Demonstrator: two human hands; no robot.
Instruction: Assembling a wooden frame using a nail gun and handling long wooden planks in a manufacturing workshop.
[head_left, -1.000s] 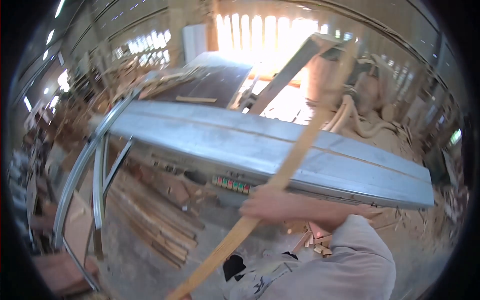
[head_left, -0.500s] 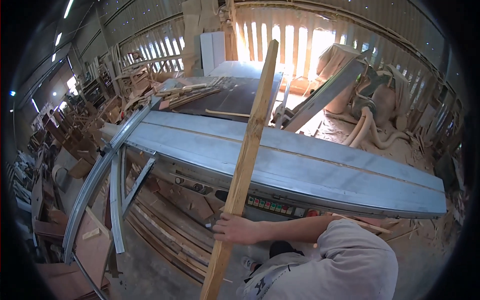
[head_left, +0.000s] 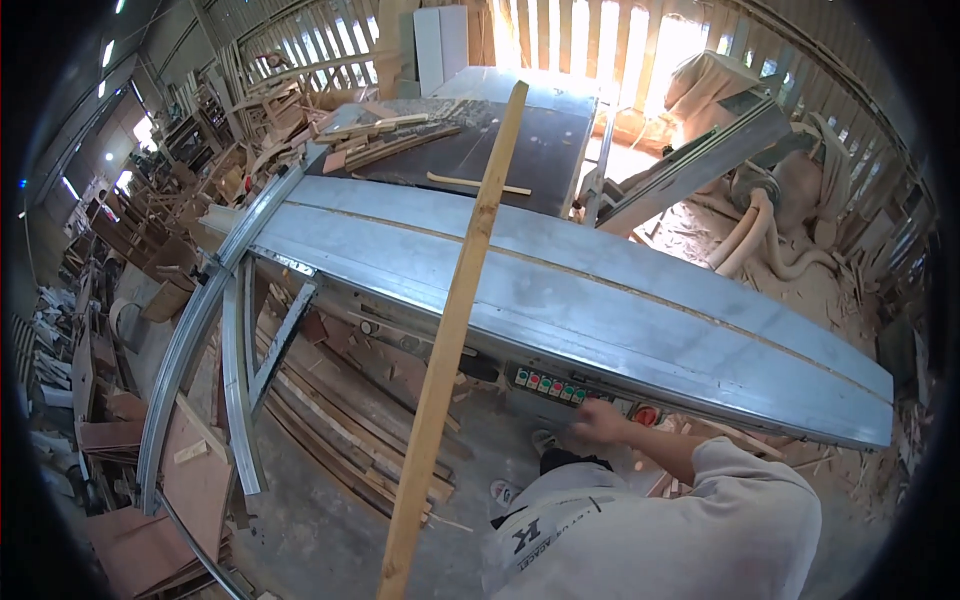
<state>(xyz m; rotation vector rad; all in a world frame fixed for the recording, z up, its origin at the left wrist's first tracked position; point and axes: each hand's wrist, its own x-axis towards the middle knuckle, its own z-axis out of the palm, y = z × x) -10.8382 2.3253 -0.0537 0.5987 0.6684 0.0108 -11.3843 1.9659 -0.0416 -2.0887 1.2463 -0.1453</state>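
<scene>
My right hand point(head_left: 600, 422) is beside the row of coloured push buttons point(head_left: 548, 384) on the front of a sliding-table saw. Its fingers look curled in, with nothing seen in them; whether a fingertip touches a button cannot be made out. A long, narrow wooden plank point(head_left: 455, 320) slants across the saw's metal sliding table point(head_left: 620, 300). The plank's far tip rises over the dark saw top, and its near end runs out of the picture at the bottom. My left hand is not in view.
A curved-looking metal fence rail point(head_left: 190, 340) crosses the table's left end. Wood strips point(head_left: 390, 140) lie on the dark saw top point(head_left: 540, 150). Long boards point(head_left: 330, 430) lie on the floor below the table. Dust hoses point(head_left: 750, 235) and sawdust are at the right.
My right hand has let go of the plank and moved right to the button panel. The plank has shifted left and tilts slightly differently. The view has also shifted.
</scene>
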